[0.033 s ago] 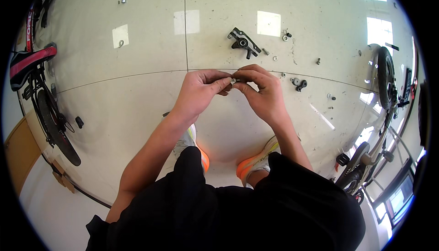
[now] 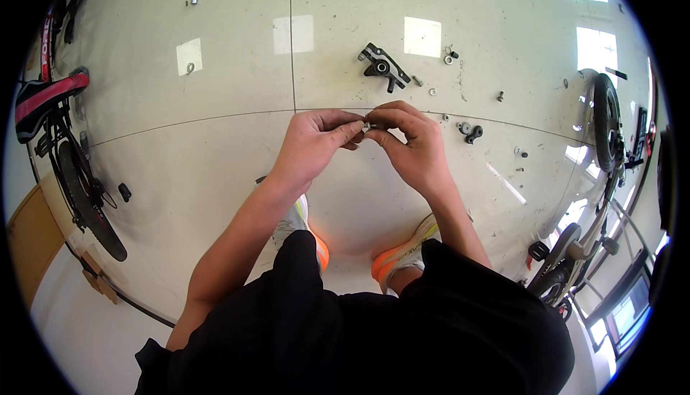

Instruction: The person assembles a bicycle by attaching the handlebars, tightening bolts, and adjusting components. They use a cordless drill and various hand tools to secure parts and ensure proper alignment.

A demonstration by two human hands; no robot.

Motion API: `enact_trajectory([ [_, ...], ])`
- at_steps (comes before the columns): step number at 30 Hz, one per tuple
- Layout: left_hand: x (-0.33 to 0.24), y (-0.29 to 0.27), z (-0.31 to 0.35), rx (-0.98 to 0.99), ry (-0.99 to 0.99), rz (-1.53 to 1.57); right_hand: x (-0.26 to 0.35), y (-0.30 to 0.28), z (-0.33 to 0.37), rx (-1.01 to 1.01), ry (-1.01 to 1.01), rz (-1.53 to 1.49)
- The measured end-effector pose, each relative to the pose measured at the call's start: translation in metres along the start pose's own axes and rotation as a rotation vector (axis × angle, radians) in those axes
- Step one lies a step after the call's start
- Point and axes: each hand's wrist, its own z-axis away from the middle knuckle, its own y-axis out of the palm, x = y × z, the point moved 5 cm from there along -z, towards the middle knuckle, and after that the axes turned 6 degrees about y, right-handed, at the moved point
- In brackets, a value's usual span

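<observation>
Both hands meet over the floor, fingertips almost touching. My left hand (image 2: 320, 136) pinches one end of a small silvery metal part (image 2: 368, 127), and my right hand (image 2: 410, 140) pinches the other. Fingers cover most of this part, so its exact kind is unclear. Just beyond the hands lies a black and silver bicycle disc brake caliper (image 2: 384, 68). A small bolt (image 2: 417, 81) and a washer (image 2: 433, 92) rest close to the caliper. Right of my right hand are a round grey piece (image 2: 464, 128) and a black small part (image 2: 474, 134).
A bicycle with a red and black saddle (image 2: 54, 100) stands at the left. Another bicycle's wheel (image 2: 607, 122) is at the far right. Small hardware (image 2: 451, 56) is scattered over the tiled floor (image 2: 230, 71). My shoes (image 2: 406, 251) are below the hands.
</observation>
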Motion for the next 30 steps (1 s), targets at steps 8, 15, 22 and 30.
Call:
enact_trajectory([
  [8, 0.007, -0.004, -0.001, 0.089, -0.110, 0.011, -0.006, 0.004, -0.001, 0.052, 0.014, 0.051],
  [15, 0.020, -0.005, 0.000, 0.074, -0.209, 0.045, -0.011, 0.001, -0.001, 0.123, -0.004, -0.001],
  [22, 0.021, 0.001, -0.002, 0.074, -0.251, 0.063, -0.015, -0.002, 0.002, 0.115, -0.085, 0.000],
  [30, 0.031, -0.002, -0.005, 0.117, -0.292, 0.080, -0.010, -0.008, 0.005, 0.208, -0.094, 0.086],
])
